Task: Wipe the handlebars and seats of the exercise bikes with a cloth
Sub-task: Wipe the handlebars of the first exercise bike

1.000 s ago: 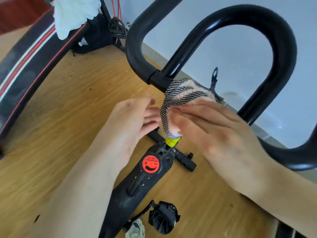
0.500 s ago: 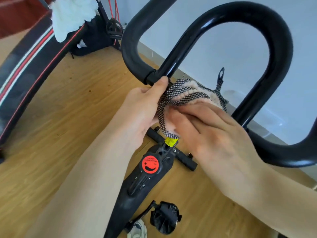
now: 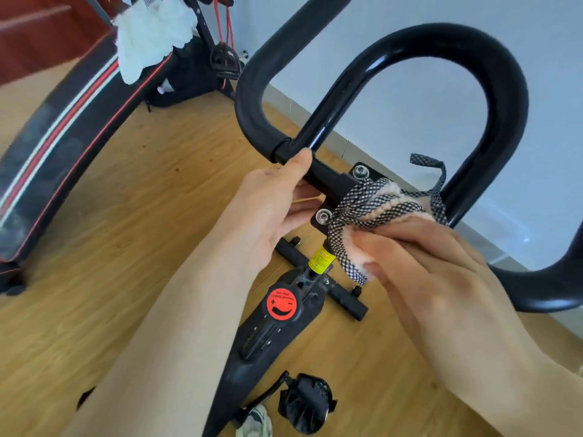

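The black looped handlebar of an exercise bike fills the upper middle of the view. My left hand grips the handlebar's crossbar just left of the bolted centre bracket, thumb on top. My right hand holds a black-and-white checked cloth with a pink fleecy side, pressed onto the bracket on the right. The cloth's hanging loop sticks up beside the right upright of the handlebar. The bike's seat is out of view.
Below the hands are the bike's frame with a red knob, a yellow label, the front foot bar and a pedal. A second machine with a white fluffy cloth stands at left on the wooden floor. A pale wall is behind.
My left hand moved up from beside the cloth and closed on the crossbar. My right hand slid the cloth to the right, uncovering the bracket bolts.
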